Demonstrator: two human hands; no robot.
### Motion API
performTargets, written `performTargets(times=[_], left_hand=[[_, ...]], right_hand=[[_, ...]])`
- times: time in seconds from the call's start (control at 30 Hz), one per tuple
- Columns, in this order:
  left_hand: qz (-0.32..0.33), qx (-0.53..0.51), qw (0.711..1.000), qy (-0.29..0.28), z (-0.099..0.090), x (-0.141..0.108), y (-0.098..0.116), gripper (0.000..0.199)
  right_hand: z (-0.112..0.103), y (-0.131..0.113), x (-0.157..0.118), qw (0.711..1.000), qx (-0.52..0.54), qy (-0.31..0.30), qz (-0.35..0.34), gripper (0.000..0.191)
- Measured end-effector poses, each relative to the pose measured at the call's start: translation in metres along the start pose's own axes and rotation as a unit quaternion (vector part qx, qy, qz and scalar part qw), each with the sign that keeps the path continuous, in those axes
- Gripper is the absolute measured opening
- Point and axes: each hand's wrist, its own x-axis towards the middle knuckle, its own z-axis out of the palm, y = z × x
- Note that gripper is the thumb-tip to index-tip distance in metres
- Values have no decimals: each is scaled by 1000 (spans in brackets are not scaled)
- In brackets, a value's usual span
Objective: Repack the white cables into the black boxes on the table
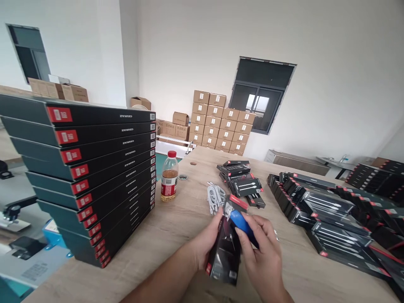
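The left hand [206,242] grips a slim black retail box [224,254] by its side, at the lower centre of the frame, tilted with its red-marked end pointing up and away. The right hand [263,242] pinches a blue handheld piece [241,223] between thumb and fingers, against or just over the box's upper part; its exact kind is blurred. Something pale shows beside it, too unclear to name.

To do this well, I would keep the left hold firm but light, since thin card probably dents under a hard squeeze, and keep the left fingertips clear of where the blue piece works. Small, controlled right-hand movements should suit best, with the box resting on the counter [176,227] if it wobbles. The coiled white cables [215,198] lie just beyond the box, near mid-frame, so the far end should be kept from snagging them.
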Motion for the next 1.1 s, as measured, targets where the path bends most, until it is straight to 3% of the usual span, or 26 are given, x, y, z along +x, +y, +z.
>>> performTargets(times=[0.07, 0.13, 0.23, 0.37, 0.6, 0.7, 0.87, 0.93, 1.0, 1.1], left_hand=[[20, -15, 999, 34, 2, -2, 10, 83], [85, -36, 995, 30, 5, -6, 19, 84], [172, -52, 984, 21, 7, -9, 26, 76], [242, -56, 968, 31, 3, -10, 30, 65], [234, -67, 968, 53, -2, -15, 47, 63], [238, -75, 967, 59, -6, -21, 55, 59], [266, -82, 949, 151, -12, -29, 69, 52], [281, -87, 940, 176, -13, -31, 73, 51], [291, -94, 936, 175, -13, -31, 74, 51], [288, -105, 940, 148, -9, -30, 72, 49]], right_hand=[[-3, 6, 2, 999, 22, 3, 33, 27], [-5, 12, 3, 996, 41, -13, 72, 25], [-2, 17, 3, 991, 59, -37, 114, 25], [2, 15, 2, 989, 74, -57, 115, 26], [2, 16, -1, 987, 55, -107, 110, 23], [0, 13, -1, 976, 31, -178, 125, 21], [-6, 2, -2, 903, -50, -387, 181, 18], [-8, 0, -3, 875, -63, -439, 194, 19], [-7, 1, -5, 867, -61, -447, 213, 20], [1, 6, -7, 884, -51, -404, 231, 25]])
